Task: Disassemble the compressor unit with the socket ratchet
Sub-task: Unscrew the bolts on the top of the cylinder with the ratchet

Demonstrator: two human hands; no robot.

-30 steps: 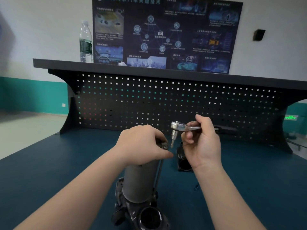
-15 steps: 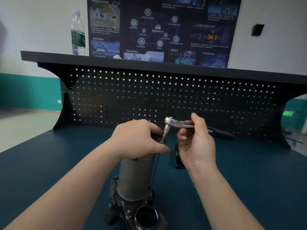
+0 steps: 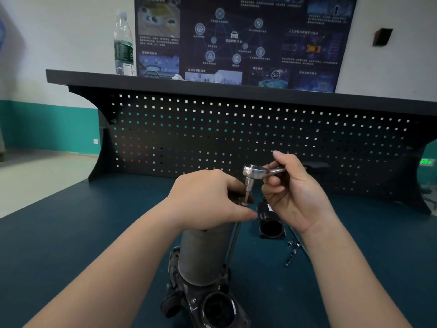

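Observation:
The compressor unit (image 3: 203, 254) stands upright near the table's front, a grey cylinder on a dark metal base. My left hand (image 3: 208, 197) clasps its top end. My right hand (image 3: 293, 197) holds the chrome socket ratchet (image 3: 254, 172) by its handle. The ratchet's socket bit points down onto the head of a long bolt (image 3: 233, 242) that runs along the cylinder's right side. The cylinder's top is hidden under my left hand.
A black removed housing part (image 3: 272, 227) lies just right of the unit. Small chrome sockets and an extension (image 3: 292, 253) lie further right on the blue-green table (image 3: 94, 233). A black pegboard (image 3: 236, 133) closes the back; a water bottle (image 3: 123, 43) stands on its shelf.
The ratchet has come down and left, from hovering beside my left hand to having its bit seated on the bolt head. My left hand kept its hold.

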